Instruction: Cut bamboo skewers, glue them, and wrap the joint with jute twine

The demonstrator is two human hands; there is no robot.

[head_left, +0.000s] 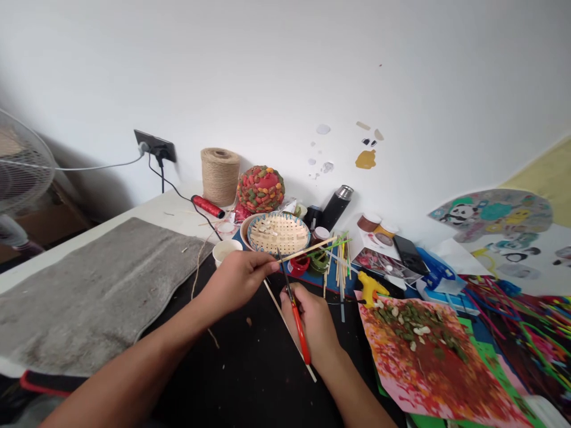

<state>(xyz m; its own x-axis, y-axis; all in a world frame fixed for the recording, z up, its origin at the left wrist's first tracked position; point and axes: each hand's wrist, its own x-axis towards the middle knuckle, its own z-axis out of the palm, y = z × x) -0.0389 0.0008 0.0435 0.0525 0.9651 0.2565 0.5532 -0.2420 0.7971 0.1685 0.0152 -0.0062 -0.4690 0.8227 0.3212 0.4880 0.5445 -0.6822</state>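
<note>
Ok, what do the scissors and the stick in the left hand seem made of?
Scissors: orange handle smooth and slightly shiny, probably plastic; blades thin and dark, likely metal. Stick: pale, straight and matt, so probably bare bamboo or wood; I can't tell which.

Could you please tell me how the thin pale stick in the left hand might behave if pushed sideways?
The pale stick is probably fairly stiff, since it juts straight out from the left hand without visible sagging. It is likely light, being so slender. Its thinness also suggests it could snap if pushed hard.

left hand [241, 280] in pinch, right hand [317, 321] curled
</note>
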